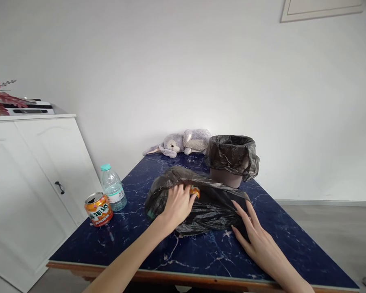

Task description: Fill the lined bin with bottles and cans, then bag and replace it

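A black plastic bag [201, 217] lies on its side on the table, its mouth facing right. My left hand [178, 205] reaches into the mouth with curled fingers, closed against an orange can [195, 192] that shows only in part. My right hand [253, 232] grips the edge of the bag at the right end, fingers apart and some of them inside the opening. Something greenish shows faintly through the bag's left end. To the left stand an orange soda can [99, 209], opened at the top, and a clear plastic bottle [113, 189] with a turquoise cap.
Behind the bag stands a waste bin [227, 178] lined with black plastic. A grey plush rabbit [183, 142] lies against the wall at the table's far end. The blue marbled table [198, 260] has a wooden front edge. Left of it is a white cabinet [33, 195].
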The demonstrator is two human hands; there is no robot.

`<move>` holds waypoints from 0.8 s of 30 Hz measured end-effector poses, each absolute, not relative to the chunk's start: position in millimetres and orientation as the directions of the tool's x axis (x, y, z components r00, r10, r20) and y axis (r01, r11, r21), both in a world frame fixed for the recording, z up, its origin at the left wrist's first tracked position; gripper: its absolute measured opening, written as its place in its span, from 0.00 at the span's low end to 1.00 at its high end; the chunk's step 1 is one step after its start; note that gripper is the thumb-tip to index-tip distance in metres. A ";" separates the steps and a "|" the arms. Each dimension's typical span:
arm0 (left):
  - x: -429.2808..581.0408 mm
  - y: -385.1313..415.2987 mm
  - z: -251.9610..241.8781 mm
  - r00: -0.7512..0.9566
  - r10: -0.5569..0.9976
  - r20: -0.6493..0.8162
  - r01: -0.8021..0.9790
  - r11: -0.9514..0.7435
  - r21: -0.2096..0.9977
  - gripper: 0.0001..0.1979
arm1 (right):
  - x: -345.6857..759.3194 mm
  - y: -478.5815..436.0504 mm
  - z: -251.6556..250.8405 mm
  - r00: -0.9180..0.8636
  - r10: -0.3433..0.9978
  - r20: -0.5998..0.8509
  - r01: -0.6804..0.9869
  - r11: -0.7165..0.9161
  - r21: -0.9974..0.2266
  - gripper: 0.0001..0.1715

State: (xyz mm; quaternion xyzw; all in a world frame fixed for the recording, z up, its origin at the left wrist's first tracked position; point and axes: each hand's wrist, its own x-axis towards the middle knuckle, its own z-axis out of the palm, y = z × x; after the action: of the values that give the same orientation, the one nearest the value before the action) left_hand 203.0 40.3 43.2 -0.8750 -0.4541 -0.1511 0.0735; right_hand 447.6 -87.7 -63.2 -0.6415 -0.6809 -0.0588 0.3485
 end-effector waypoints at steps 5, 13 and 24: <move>208.2 53.2 36.0 0.510 0.770 0.385 0.848 -0.525 -0.074 0.38 | 447.3 -86.3 -63.6 0.065 0.833 0.550 0.914 0.171 -0.367 0.39; 241.2 73.2 31.3 0.440 0.808 0.391 0.897 -0.417 -0.148 0.42 | 451.5 -83.7 -70.9 0.046 0.848 0.528 0.926 0.162 -0.340 0.37; 220.1 54.2 58.4 0.497 0.804 0.326 0.867 -0.474 -0.152 0.26 | 451.9 -81.5 -75.2 0.076 0.821 0.565 0.935 0.139 -0.327 0.38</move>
State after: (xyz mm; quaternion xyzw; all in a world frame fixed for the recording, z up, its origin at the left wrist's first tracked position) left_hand 220.1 54.2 58.4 -0.8521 -0.4903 -0.1054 0.1496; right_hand 451.9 -81.5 -75.2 -0.6508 -0.6746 -0.0839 0.3382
